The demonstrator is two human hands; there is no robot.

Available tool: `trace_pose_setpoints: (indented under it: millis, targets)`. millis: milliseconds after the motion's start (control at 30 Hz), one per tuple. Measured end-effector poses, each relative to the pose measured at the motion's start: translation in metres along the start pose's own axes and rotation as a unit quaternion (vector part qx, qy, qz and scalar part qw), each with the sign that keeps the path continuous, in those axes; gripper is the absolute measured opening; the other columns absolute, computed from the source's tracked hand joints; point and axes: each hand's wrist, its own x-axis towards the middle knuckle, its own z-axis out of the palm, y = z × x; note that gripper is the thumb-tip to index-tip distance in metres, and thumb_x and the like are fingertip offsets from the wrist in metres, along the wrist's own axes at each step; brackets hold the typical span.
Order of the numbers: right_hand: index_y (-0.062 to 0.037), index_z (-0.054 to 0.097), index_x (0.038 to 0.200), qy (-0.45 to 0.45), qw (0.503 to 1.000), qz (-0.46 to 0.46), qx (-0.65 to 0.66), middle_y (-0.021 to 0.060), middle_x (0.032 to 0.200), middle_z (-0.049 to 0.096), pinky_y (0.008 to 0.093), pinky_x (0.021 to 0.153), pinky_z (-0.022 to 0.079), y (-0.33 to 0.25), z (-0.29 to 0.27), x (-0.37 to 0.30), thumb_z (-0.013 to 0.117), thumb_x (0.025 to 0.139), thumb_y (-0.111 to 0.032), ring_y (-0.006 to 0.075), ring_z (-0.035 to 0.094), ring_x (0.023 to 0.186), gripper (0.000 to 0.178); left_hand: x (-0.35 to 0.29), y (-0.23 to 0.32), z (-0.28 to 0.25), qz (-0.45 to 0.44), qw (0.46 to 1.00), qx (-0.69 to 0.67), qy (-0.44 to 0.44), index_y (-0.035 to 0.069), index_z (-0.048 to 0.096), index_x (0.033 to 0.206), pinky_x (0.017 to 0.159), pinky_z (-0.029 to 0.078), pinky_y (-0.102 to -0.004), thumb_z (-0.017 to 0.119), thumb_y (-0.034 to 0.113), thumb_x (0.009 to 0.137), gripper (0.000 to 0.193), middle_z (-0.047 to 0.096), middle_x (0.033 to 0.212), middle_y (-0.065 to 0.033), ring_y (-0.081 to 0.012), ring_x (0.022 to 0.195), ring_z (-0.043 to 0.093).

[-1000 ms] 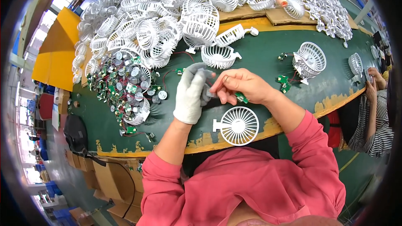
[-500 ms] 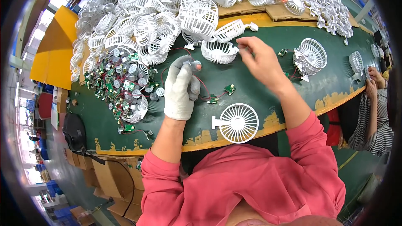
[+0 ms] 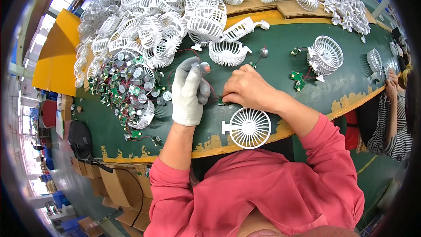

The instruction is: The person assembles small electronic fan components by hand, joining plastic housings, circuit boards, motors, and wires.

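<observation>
My left hand point(image 3: 187, 92), in a white and grey knit glove, is raised over the bench with its fingers closed. What it pinches is hidden; thin red wires run beside it. My bare right hand point(image 3: 251, 88) reaches across to the left, its thumb and fingers pinched on a small green circuit board point(image 3: 220, 102), mostly covered. Just nearer me lies a round white fan grille point(image 3: 250, 128) with a short tab pointing left. Beyond my hands sits a white slotted fan cage point(image 3: 228, 53). A small motor point(image 3: 263, 52) with wires lies to its right.
A heap of white fan cages point(image 3: 151, 33) fills the back left, beside a pile of wired motors and boards point(image 3: 131, 90). An assembled fan cage point(image 3: 325, 57) and a loose circuit board point(image 3: 298, 80) lie at right. Another person's hand point(image 3: 391, 83) works at the far right.
My right hand has moved left and nearer me, from beside the white cage down onto the circuit board. The small motor beside the cage now shows. My left hand stays nearly still.
</observation>
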Motion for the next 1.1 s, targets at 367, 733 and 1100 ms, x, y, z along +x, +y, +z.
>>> trace_pose_setpoints:
  millis: [367,733,1100]
  targets:
    - [0.0020,0.063,0.098,0.105,0.832,0.095,0.537,0.0065,0.089,0.065,0.0253,0.073,0.050,0.004,-0.013,-0.001,0.055,0.094,-0.012,0.0117,0.061,0.080,0.016,0.002,-0.003,-0.009,0.076,0.996,0.023,0.033,0.000,0.043,0.122,0.040,0.028,-0.0205,0.053,0.028,0.093,0.042,0.060,0.096,-0.0103,-0.0052,0.047,0.039]
    - [0.0026,0.062,0.099,0.150,0.891,0.110,0.415,0.0069,0.093,0.065,0.0245,0.075,0.049,0.002,-0.007,-0.002,0.055,0.094,-0.012,0.0102,0.060,0.081,0.017,0.000,-0.003,-0.009,0.033,0.989,-0.138,-0.038,0.003,0.045,0.121,0.053,0.037,-0.0216,0.046,0.025,0.095,0.034,0.059,0.093,-0.0085,-0.0078,0.062,0.047]
    - [-0.0002,0.063,0.101,0.147,0.892,0.078,0.420,0.0067,0.096,0.065,0.0245,0.072,0.048,0.000,-0.010,-0.003,0.055,0.094,-0.013,0.0103,0.059,0.078,0.016,-0.001,-0.010,-0.008,0.350,0.898,0.238,-0.119,-0.002,0.054,0.104,0.065,0.041,-0.0258,0.043,0.013,0.087,0.026,0.053,0.080,-0.0074,-0.0147,0.069,0.048]
